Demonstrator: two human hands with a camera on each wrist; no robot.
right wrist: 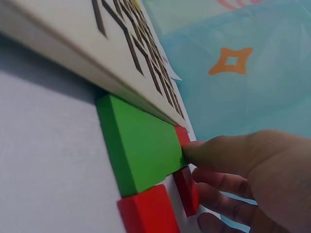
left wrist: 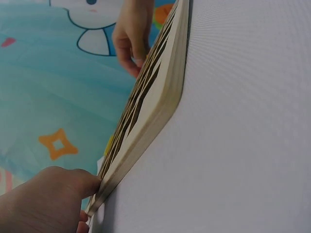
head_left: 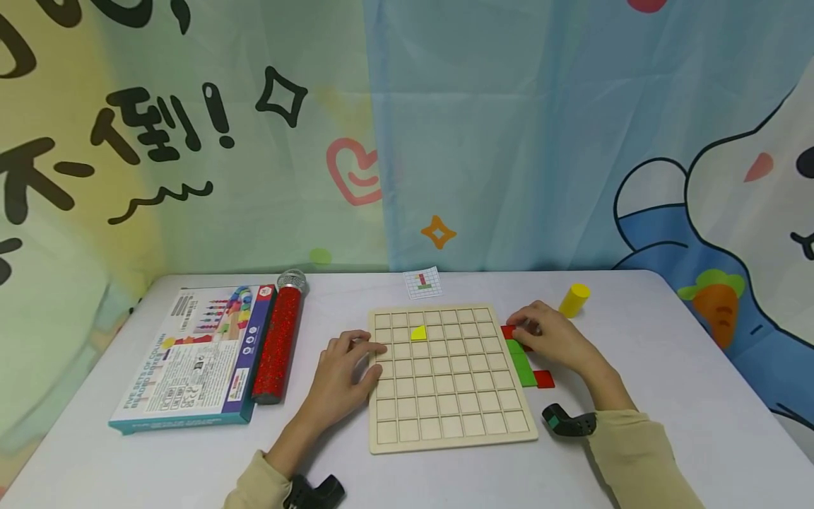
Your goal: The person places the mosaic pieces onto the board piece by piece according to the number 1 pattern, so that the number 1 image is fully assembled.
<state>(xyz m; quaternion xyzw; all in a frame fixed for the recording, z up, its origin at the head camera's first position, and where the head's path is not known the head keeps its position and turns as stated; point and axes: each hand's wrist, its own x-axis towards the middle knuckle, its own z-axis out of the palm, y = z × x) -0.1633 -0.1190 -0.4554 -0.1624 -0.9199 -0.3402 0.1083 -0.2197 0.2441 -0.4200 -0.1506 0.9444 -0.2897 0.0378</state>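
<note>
A square wooden grid board (head_left: 454,447) lies on the table, with one yellow piece (head_left: 417,333) in an upper cell. My left hand (head_left: 346,371) holds its left edge, the thumb (left wrist: 87,182) against the rim. Beside the right edge, my right hand (head_left: 547,336) has its fingers curled at a red block (head_left: 507,331). In the right wrist view the thumb touches the far end of a green block (right wrist: 146,145), and the other fingers meet a dark red block (right wrist: 187,191). Another red block (head_left: 544,379) adjoins the green one's near end.
A yellow cylinder (head_left: 574,300) stands beyond my right hand. Behind the board lies a small pattern card (head_left: 422,283). On the left are a flat printed box (head_left: 197,353) and a red glittery microphone (head_left: 280,339). A printed curtain (head_left: 458,141) hangs behind the table.
</note>
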